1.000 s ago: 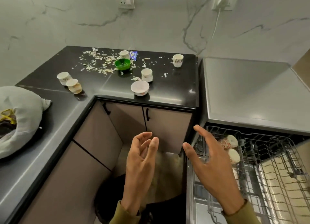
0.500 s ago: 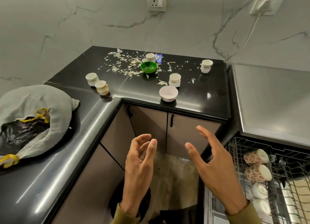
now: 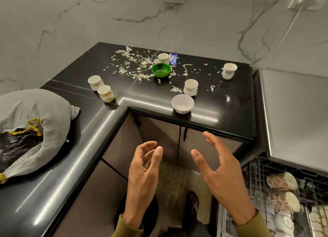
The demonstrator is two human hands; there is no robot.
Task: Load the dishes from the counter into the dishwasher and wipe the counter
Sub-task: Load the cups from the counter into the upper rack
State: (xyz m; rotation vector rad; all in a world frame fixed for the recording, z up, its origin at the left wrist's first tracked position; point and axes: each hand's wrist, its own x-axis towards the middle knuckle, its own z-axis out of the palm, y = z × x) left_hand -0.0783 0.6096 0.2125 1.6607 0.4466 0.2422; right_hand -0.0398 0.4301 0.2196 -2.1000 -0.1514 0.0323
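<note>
While both hands hang empty below the counter edge, lies well beyond them, up on the black counter, every dish still to load. Spans an L along marble walls, with a steel top to the right and cabinet doors under the edge. Shows at lower right a pulled-out rack, with two patterned mugs lying on their sides and white cups beneath. Sits at far left a grey sack with yellow ties.

Floats open and relaxed, left hand, fingers loosely curved, holding nothing. Spreads wide, right hand, fingers straight, also holding nothing, just left of the rack.

Stands nearest the hands, at the counter edge, a white bowl; just behind it a cup. Rests farther back among scattered scraps a green bowl, with another cup and a blue wrapper behind. Stands alone at the right corner a cup; pair up at the left bend two cups, touching or nearly so.

Compared with half a second ago, looks shifted right in view, counter and dishes; shows less of the rack; keep the same pose, both hands.
</note>
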